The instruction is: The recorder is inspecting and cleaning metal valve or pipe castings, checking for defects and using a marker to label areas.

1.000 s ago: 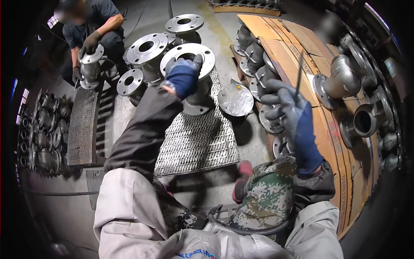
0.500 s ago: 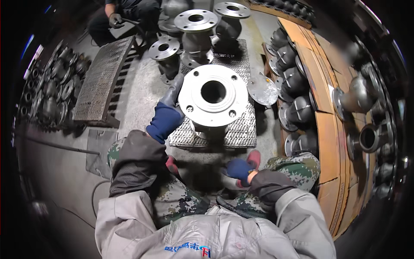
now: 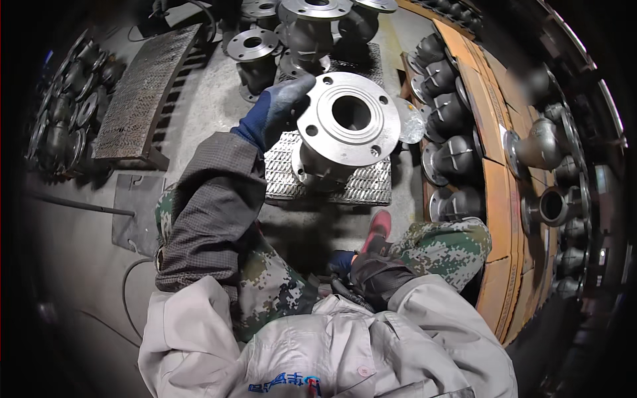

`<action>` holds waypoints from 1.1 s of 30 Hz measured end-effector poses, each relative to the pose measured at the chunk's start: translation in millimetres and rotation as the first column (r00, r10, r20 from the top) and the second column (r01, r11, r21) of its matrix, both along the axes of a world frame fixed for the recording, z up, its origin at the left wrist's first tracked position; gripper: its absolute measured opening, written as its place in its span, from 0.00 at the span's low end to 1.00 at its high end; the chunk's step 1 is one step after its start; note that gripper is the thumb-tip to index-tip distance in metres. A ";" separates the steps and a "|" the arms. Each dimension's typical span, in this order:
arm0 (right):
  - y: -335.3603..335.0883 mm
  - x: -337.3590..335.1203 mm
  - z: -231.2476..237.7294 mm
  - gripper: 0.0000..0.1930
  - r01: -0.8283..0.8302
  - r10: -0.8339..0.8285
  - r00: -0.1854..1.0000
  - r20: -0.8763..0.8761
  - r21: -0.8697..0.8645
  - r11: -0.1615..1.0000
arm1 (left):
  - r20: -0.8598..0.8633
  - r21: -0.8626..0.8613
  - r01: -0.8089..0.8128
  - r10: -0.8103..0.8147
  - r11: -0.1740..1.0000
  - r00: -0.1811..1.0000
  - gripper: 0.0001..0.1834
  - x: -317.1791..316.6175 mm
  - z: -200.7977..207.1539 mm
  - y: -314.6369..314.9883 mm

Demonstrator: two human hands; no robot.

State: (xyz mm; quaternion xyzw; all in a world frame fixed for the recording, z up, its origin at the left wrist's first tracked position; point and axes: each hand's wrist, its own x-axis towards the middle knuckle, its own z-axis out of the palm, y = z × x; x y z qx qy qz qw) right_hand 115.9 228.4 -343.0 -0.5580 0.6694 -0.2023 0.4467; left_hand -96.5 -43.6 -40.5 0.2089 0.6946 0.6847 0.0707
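A grey metal valve body with a round, bolt-holed flange (image 3: 322, 136) leans to one side on the textured metal bench top (image 3: 361, 192) in front of me. My left hand (image 3: 285, 103), in a blue and grey glove, is closed on the upper left rim of this flange. My right hand (image 3: 342, 262), in a blue glove, is low in front of my lap, apart from the valve body. A black ribbed hose (image 3: 350, 293) runs just beneath it. The fingers of the right hand are hidden and dark.
More flanged valve bodies (image 3: 310, 36) stand at the bench's far end. A low metal-topped bench (image 3: 142, 93) is at left, beside a pile of castings (image 3: 76, 99). Along the right, dark castings (image 3: 458, 159) line brown cardboard (image 3: 497, 212). A round plate (image 3: 411, 123) lies behind the valve body.
The valve body has turned and tipped, with my left hand now on its upper left rim. My right hand has drawn back toward my lap. The whole view has shifted.
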 end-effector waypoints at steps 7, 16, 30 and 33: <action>5.7 -10.3 19.0 0.10 0.004 0.080 0.903 -0.423 0.195 0.981 | 0.144 0.199 -0.343 0.319 0.918 0.937 0.19 18.0 -23.4 26.6; -13.0 -54.6 78.7 0.13 0.045 -0.018 0.870 -0.492 0.044 0.998 | 0.024 0.007 -0.631 0.630 0.776 0.776 0.27 101.1 -27.5 36.4; -40.7 -14.3 370.4 0.23 0.949 -0.850 0.191 0.492 0.130 0.288 | 0.106 0.082 -0.397 0.388 0.914 0.916 0.16 209.6 -26.8 9.3; -64.5 -15.8 355.1 0.21 0.957 -0.810 0.168 0.561 0.103 0.270 | 0.402 0.363 -0.277 0.119 0.890 0.908 0.21 203.4 -35.8 29.9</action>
